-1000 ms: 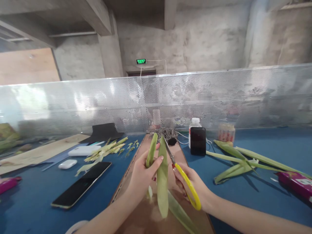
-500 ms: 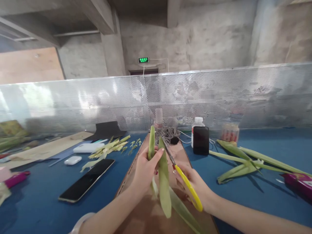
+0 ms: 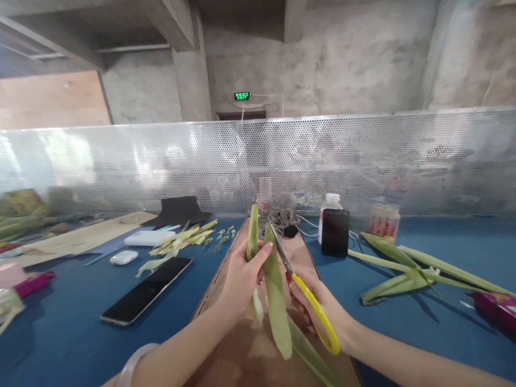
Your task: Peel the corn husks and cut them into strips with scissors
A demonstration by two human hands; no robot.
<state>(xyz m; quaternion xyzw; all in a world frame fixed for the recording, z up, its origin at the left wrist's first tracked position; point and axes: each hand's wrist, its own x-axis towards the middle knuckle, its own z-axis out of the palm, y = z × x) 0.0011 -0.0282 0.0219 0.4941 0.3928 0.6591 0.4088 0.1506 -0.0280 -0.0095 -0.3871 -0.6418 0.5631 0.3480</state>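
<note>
My left hand (image 3: 242, 274) pinches a long green leaf strip (image 3: 277, 301) that hangs down over the brown board (image 3: 250, 355). Another folded green piece (image 3: 252, 231) stands up between its fingers. Wrapped round the handles of yellow scissors (image 3: 316, 312) is my right hand (image 3: 322, 306). The scissor blades point up and away, lying against the right edge of the leaf near its upper end. How far the blades are parted cannot be made out. A further leaf (image 3: 308, 355) lies on the board below the scissors.
A phone (image 3: 147, 290), white case (image 3: 123, 257) and leaf scraps (image 3: 185, 239) lie left on the blue table (image 3: 60, 328). Grey string (image 3: 280, 217) is at the board's far end. A black object (image 3: 335, 232), bottle (image 3: 327, 204), jar (image 3: 384, 221) and leaves (image 3: 403, 279) are at right.
The lower end of the held leaf has swung slightly right. Both hands keep their grip, and the whole view has shifted a little.
</note>
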